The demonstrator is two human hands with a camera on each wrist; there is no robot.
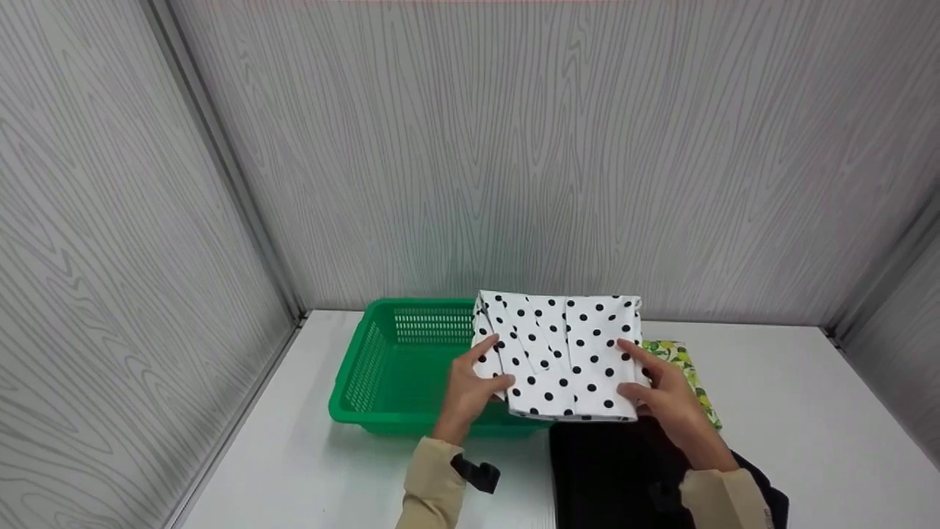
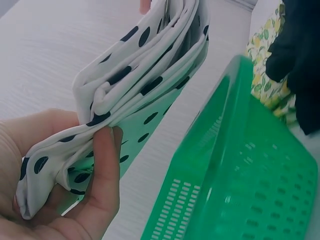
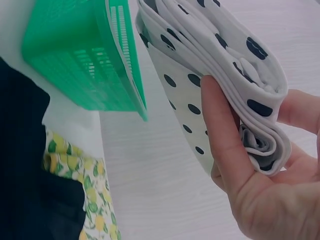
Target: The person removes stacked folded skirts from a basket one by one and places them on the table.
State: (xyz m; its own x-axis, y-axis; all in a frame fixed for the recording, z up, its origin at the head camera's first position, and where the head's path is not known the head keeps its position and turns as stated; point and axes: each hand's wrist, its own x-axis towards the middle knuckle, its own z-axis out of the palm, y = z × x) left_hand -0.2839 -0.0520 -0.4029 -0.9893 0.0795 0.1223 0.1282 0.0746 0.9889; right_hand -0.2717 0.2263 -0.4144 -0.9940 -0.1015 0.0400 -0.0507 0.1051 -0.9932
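Both hands hold a folded white cloth with black polka dots [image 1: 562,356] up in the air, and it overlaps the right part of the green basket [image 1: 352,367] in the head view. My left hand [image 1: 466,393] grips its left edge, thumb on the near face and fingers beneath. At the opposite edge, my right hand [image 1: 668,397] pinches the cloth the same way. Several stacked layers of the polka-dot cloth [image 3: 225,60] show edge-on in the right wrist view. In the left wrist view the layers [image 2: 135,85] bend over the fingers, with the basket [image 2: 230,150] beyond.
A black cloth [image 1: 595,470] lies on the white table [image 1: 793,411] below the right hand. Behind it lies a cloth with a yellow-and-green lemon print [image 1: 698,378], partly covered. Grey wood-grain panels [image 1: 514,147] stand at the back and sides.
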